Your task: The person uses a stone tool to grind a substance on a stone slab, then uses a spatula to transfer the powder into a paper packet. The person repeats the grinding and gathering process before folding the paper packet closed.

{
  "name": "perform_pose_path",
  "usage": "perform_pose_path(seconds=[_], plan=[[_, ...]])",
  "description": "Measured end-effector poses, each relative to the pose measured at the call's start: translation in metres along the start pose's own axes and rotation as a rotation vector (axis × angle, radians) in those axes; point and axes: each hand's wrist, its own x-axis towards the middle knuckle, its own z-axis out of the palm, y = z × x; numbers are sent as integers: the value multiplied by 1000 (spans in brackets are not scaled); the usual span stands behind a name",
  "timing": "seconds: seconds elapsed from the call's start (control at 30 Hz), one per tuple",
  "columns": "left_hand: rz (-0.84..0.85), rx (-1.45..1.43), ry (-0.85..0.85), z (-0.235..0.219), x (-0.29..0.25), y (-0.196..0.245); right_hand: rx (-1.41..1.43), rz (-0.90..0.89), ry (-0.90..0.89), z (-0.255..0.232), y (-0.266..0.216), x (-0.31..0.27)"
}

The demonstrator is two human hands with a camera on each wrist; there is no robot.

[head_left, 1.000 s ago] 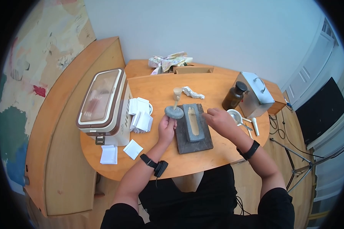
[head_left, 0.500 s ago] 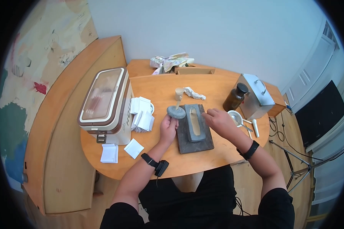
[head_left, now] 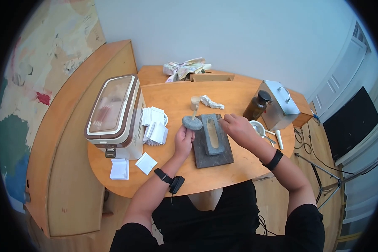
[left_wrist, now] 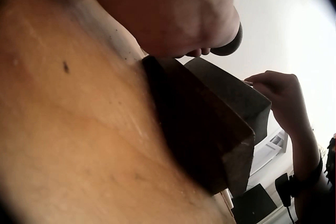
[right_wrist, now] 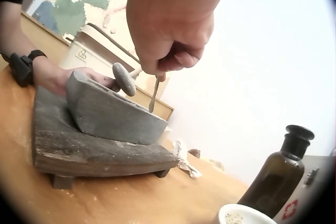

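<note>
My left hand grips the wooden axle of a grey stone grinding wheel, holding it up at the left of the stone trough. The axle's far end sticks out beyond the wheel. Tan powder lies in the long hollow of the trough, which sits on a dark wooden stand. At the trough's right, my right hand pinches a thin metal tool. In the right wrist view its lower tip dips in at the trough's far end. My left fingers are mostly hidden in the left wrist view.
To the left stand a cream case and stacks of white paper squares. A small cup and crumpled tissue lie beyond the trough. Right are a brown bottle, a metal box, a white bowl and a pestle.
My right hand has moved slightly toward the far end of the trough. My left hand keeps holding the wheel in nearly the same place.
</note>
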Motion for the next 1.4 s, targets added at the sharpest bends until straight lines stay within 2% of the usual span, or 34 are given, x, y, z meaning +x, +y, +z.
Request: perform_pose_path(seconds=[0.2,0.4,0.53,0.6,0.7,0.8,0.93,1.0,1.03,1.13,1.2,1.3,1.4], plan=[[10,-6,12,-1,0,-2,-45,-82,-130,-11,-9,6],[4,19,8,0,0,1,-73,-58,-73,-2,0,13],[31,3,-1,-1,1,-2,-66,-72,-113,-2,-4,9],[20,14,-3,-1,0,-1,-44,-32,-43,-6,-4,11],[18,27,-5,0,0,1,-47,-13,-106,-3,-1,8],[27,37,6,-1,1,-1,-5,-61,-110,-6,-6,4],[35,53,1,-1,0,-2,-23,-23,-74,-14,-9,4],[38,47,-1,-1,1,-3,-53,-7,-192,-14,-11,1],[40,40,-2,-1,1,-3,-53,-7,-192,-13,-13,-1],[26,41,1,-1,0,-1,2,-89,-163,-14,-18,-5],[18,33,-4,0,0,2,47,-12,10,-25,-18,-5],[15,31,-6,0,0,3,50,25,84,-39,-22,-12],[17,33,-4,-1,0,0,73,15,40,-53,-31,-28]])
